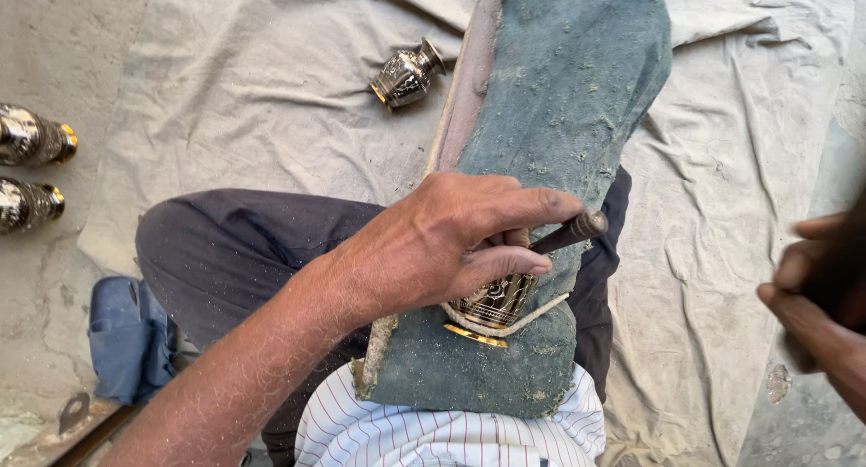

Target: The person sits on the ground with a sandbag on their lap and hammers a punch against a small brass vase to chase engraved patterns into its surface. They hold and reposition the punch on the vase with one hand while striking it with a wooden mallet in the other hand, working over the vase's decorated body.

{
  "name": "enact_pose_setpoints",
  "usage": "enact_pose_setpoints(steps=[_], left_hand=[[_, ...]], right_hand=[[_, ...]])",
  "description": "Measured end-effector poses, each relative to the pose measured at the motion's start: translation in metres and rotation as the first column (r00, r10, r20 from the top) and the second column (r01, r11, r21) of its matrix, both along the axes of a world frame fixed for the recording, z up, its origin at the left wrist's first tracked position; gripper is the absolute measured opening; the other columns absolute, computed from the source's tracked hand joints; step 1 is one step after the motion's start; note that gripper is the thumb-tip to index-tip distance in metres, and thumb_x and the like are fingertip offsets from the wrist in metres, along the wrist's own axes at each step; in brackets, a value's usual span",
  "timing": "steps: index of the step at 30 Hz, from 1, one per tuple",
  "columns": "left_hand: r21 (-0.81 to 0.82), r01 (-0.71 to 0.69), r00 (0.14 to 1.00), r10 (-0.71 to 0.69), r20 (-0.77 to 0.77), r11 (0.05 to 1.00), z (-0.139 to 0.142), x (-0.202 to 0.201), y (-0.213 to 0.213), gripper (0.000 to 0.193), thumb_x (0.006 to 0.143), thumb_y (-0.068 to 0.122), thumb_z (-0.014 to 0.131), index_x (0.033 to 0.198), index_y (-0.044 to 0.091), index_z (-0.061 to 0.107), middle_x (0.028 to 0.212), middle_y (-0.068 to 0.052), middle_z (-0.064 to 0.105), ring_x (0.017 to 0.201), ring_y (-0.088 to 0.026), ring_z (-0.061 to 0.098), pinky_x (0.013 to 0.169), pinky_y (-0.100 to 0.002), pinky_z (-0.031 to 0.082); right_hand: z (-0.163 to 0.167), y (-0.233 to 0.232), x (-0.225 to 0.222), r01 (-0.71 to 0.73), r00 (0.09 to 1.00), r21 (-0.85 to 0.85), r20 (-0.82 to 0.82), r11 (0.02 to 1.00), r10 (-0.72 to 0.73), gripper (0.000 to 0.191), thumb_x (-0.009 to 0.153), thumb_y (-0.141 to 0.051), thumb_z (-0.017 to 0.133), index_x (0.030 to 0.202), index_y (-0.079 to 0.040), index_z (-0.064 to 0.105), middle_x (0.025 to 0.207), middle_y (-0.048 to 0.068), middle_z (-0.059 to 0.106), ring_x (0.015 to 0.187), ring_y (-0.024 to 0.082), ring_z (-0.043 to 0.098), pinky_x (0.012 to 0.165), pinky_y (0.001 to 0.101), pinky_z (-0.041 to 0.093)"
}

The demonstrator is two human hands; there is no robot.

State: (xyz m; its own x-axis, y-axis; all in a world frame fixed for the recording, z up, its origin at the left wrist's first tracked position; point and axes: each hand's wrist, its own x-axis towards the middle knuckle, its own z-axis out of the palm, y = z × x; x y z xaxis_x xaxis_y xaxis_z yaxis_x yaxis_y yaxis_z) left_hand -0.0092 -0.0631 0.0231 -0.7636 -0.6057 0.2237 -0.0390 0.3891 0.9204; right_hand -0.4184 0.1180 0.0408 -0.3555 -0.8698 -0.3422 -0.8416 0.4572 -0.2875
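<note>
Both hands busy: left hand (451, 241) clamps slick, hard brass vase (494, 300) and chisel (570, 233); right hand (816, 291) blurred, grip unclear.

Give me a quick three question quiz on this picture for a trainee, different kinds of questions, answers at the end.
1. True or false: the left hand holds a thin dark tool against the engraved metal vase.
2. Multiple choice: the vase being worked rests on A) bare floor, B) a blue-green padded board, C) a metal tray.
3. Fill in: another small engraved vase lies on its side on the pale ____.

Key
1. True.
2. B; a cord loops round the vase near its base.
3. Cloth. The right hand is blurred at the frame edge, so its grip cannot be judged.
</note>
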Motion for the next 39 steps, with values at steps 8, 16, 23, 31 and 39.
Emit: enact_pose_setpoints(steps=[8,16,23,31,39], left_hand=[[-0.006,0.049,0.998,-0.049,-0.028,0.999,-0.003,-0.001,-0.005,0.05,0.091,0.027,0.078,0.138,0.017,0.063,0.119,-0.004,0.077,0.092,-0.016,0.078,0.085,-0.032,0.066],[0.005,0.067,0.998,-0.067,-0.004,0.998,-0.002,-0.001,-0.005,0.049,0.091,0.025,0.078,0.137,0.019,0.064,0.116,-0.001,0.078,0.088,-0.013,0.078,0.083,-0.031,0.066],[0.043,-0.041,0.993,0.046,-0.109,0.998,0.002,0.001,0.002,0.046,0.091,0.02,0.079,0.133,0.016,0.062,0.116,-0.004,0.074,0.087,-0.012,0.075,0.077,-0.027,0.067],[0.022,-0.045,0.993,0.042,0.11,0.999,0.006,-0.005,0.001,0.049,0.087,0.021,0.082,0.132,0.014,0.064,0.091,-0.001,0.075,0.075,-0.011,0.072,0.067,-0.029,0.062],[-0.072,-0.095,0.995,0.097,0.025,0.993,0.006,0.001,0.007,0.049,0.092,0.021,0.082,0.136,0.014,0.06,0.1,-0.002,0.072,0.084,-0.011,0.073,0.076,-0.026,0.065]], right_hand=[[-0.002,0.012,-0.006,0.049,0.998,-0.013,0.045,0.999,-0.048,0.042,0.098,-0.006,0.07,0.135,-0.003,0.051,0.089,0.012,0.063,0.068,0.017,0.07,0.061,0.0345,0.061],[-0.009,0.016,-0.01,0.052,0.998,-0.004,0.044,0.999,-0.052,0.041,0.1,-0.002,0.069,0.135,-0.001,0.048,0.089,0.013,0.061,0.069,0.019,0.07,0.059,0.0368,0.061],[0.01,0.014,0.005,0.231,0.939,-0.151,0.293,0.961,-0.18,0.041,0.101,0.001,0.068,0.135,0.0,0.045,0.09,0.014,0.059,0.07,0.02,0.07,0.057,0.0388,0.06],[0.015,0.001,0.019,0.108,0.974,-0.145,0.216,0.984,-0.075,0.051,0.099,-0.002,0.068,0.144,-0.002,0.043,0.09,0.011,0.062,0.052,0.016,0.063,0.039,0.0324,0.051],[-0.047,0.043,-0.051,-0.146,0.984,0.019,-0.099,0.989,0.147,0.026,0.095,-0.008,0.074,0.115,0.004,0.063,0.074,0.011,0.065,0.056,0.018,0.066,0.061,0.0299,0.058]])
